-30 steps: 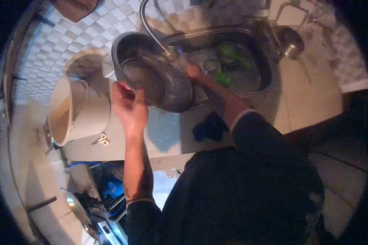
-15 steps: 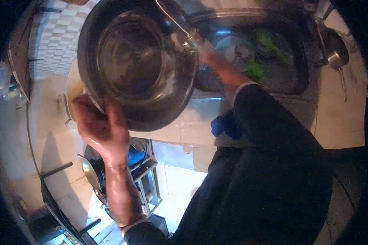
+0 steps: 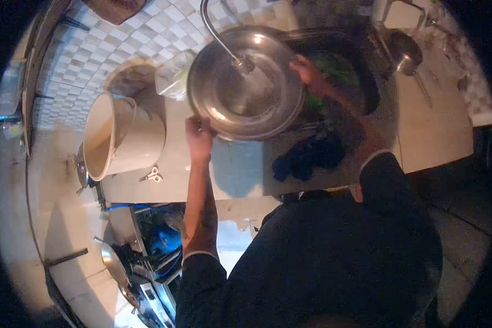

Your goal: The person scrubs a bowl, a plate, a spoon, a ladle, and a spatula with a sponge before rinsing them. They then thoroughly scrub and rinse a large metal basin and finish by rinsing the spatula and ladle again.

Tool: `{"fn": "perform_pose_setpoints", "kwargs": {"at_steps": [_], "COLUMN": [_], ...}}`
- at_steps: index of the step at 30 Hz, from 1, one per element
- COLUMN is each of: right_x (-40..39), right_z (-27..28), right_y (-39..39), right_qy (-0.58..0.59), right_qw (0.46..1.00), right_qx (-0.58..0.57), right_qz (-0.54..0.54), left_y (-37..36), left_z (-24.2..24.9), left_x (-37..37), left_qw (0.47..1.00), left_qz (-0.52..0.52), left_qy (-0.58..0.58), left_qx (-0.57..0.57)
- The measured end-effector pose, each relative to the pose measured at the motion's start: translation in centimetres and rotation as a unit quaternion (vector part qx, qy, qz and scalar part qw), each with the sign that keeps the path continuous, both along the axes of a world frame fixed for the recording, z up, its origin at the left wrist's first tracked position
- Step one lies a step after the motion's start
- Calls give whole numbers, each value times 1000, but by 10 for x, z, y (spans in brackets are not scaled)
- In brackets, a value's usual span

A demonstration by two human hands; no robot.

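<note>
A wide round metal basin is held under the faucet, and water seems to run into it. My left hand is closed on the basin's lower left rim. At the basin's right rim is my right hand, its fingers closed on the edge. Part of the dark sink shows behind my right forearm, with green leaves inside. A dark blue cloth lies on the counter in front of the sink.
On the counter at left are a white bucket and scissors. A clear plastic container stands by the tiled wall. A small metal pot sits right of the sink. Below left is a pan.
The basin has moved away from the camera and now lies flatter under the faucet. Both hands have moved with it. The bucket, scissors and more of the tiled wall have come into view.
</note>
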State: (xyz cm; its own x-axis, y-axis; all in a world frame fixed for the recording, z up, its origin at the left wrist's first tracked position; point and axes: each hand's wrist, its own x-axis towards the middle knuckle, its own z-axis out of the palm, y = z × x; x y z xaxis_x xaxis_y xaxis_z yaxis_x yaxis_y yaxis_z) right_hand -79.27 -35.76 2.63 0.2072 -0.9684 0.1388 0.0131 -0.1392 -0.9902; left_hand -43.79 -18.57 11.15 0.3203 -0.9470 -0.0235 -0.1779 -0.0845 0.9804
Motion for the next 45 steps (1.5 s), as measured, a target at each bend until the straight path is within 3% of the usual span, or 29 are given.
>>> {"fn": "perform_pose_setpoints", "kwargs": {"at_steps": [2, 3, 5, 7, 8, 11, 12, 14, 15, 16, 17, 19, 21, 22, 23, 24, 26, 28, 30, 32, 33, 35, 36, 39, 40, 43, 45], "right_x": [-26, -37, -41, -42, -46, -51, -53, -54, -54, -72, -90, -121, -131, -128, -115, -100, -73, -37, 6, 68, 102, 161, 175, 200, 201, 209, 206], "right_z": [36, 80, 114, 115, 111, 136, 152, 197, 212, 195, 178, 155, 122, 114, 122, 128, 113, 50, 13, -32, -55, -94, -74, 7, 51, 88, 93], "right_y": [15, 38, 62, 67, 67, 84, 96, 127, 139, 132, 125, 126, 126, 124, 132, 146, 140, 106, 85, 57, 40, 15, 19, 31, 33, 27, 22], "right_qy": [183, 249, 272, 186, 130, 242, 248, 270, 284, 219, 153, 42, -172, -272, -59, 154, 374, 408, 334, 138, 3, -175, -195, -254, -212, -372, -469], "right_qw": [979, 965, 958, 969, 979, 947, 944, 940, 938, 959, 974, 978, 937, 885, 963, 975, 903, 848, 878, 942, 945, 905, 905, 901, 885, 832, 799], "right_qx": [-64, -55, -56, -81, -112, -168, -175, -145, -111, -70, -30, 161, 302, 365, 235, 86, -129, -237, -212, -20, 114, 264, 266, 272, 350, 366, 312], "right_qz": [-67, -55, -78, -139, -107, -129, -133, -154, -168, -163, -162, -129, 17, 95, 119, 132, 171, 241, 270, 304, 306, 284, 270, 221, 220, 188, 210], "left_y": [-22, -37, -84, -129, -146, -192, -210, -185, -184, -190, -192, -163, -112, -99, -88, -77, -52, -36, -20, -6, -4, 3, 14, 41, 52, 95, 126], "left_z": [-15, -24, -57, -92, -109, -153, -177, -106, -104, -102, -96, -27, 49, 72, 90, 109, 150, 184, 213, 232, 237, 246, 256, 273, 271, 258, 232], "left_x": [-14, -24, -34, -50, -59, -84, -84, -104, -97, -79, -65, -48, -34, -26, -17, -9, -18, -35, -59, -70, -67, -63, -70, -57, -45, -24, 1], "left_qw": [997, 993, 990, 987, 985, 941, 899, 645, 738, 806, 849, 875, 916, 933, 947, 960, 980, 991, 989, 977, 966, 938, 940, 864, 865, 890, 904], "left_qz": [-15, -25, -79, -131, -157, -213, -251, -364, -424, -468, -493, -423, -281, -256, -231, -205, -143, -107, -123, -147, -159, -186, -164, -155, -157, -72, -60], "left_qy": [40, 61, 37, 17, 7, -262, -333, -561, -442, -312, -173, -223, 0, 18, 34, 49, 28, -21, -81, -158, -203, -290, -297, -474, -465, -448, -416], "left_qx": [61, 93, 114, 95, 67, -31, -137, -369, -283, -186, -83, 71, 288, 253, 219, 185, 134, 75, 25, 1, -14, -38, -24, -68, -105, -53, -84]}}
